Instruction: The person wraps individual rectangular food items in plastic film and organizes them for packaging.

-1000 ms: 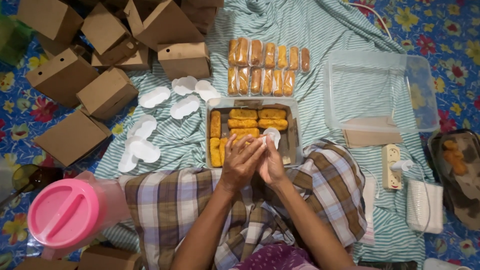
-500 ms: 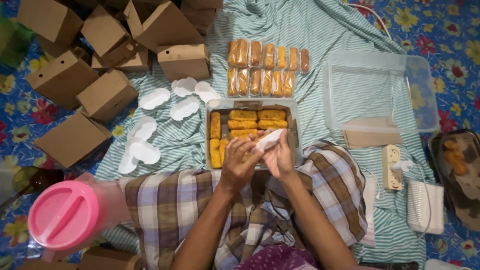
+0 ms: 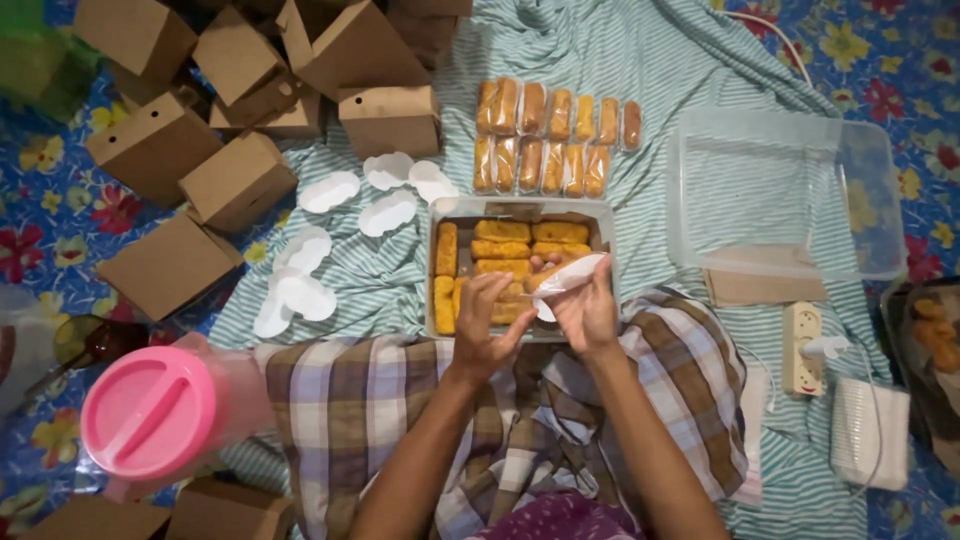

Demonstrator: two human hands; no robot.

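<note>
Fingers of right hand (image 3: 588, 312) curled, pinching a clear plastic sleeve (image 3: 572, 278) by its near end; sleeve slanting up to the right, over the near right corner of the tray (image 3: 520, 207). Fingers of left hand (image 3: 484, 322) bent and loosely gathered, tips meeting a golden pastry roll (image 3: 541, 273) at the sleeve's left end; cannot tell how far in the roll sits. Both hands above the near edge of the tray, just beyond the plaid-covered lap (image 3: 400, 400).

Tray holding more golden rolls, in rows. Farther off on the striped cloth (image 3: 640, 50), wrapped rolls (image 3: 555, 135) in two rows. Left of tray, white paper liners (image 3: 300, 290) scattered; beyond them, brown cardboard boxes (image 3: 240, 180) in a heap. Right of tray, clear plastic tub (image 3: 790, 190). Near left, pink-lidded jug (image 3: 150, 410).

Against half a second earlier: right hand in nearly the same place, sleeve lifted a touch and turned more to the right; left hand closer in, fingertips now at the sleeve's end. Against one second earlier: hands then pressed together lower, sleeve small between them.
</note>
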